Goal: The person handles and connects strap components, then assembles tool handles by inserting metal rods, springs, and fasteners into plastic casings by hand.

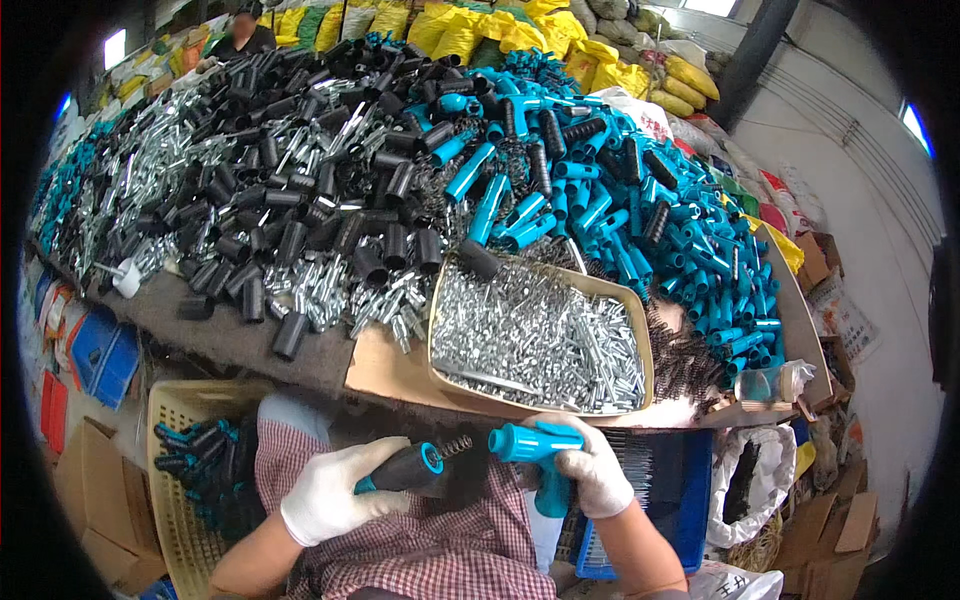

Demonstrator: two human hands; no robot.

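Observation:
Above my lap, my left hand in a white glove is closed around a black cylindrical sleeve with a teal ring at its end. A dark coil spring sticks out beside that ring, pointing right; how it is seated is hard to see. My gloved right hand grips a teal plastic pistol-shaped housing, its round end turned left toward the spring. A small gap separates the two parts. Beyond my hands, a cream tray full of small metal pins and bits sits at the bench edge.
Black sleeves, shiny metal parts and teal housings are heaped across the bench. A yellow crate with assembled pieces stands at left, a blue bin at right. A person is at the far left.

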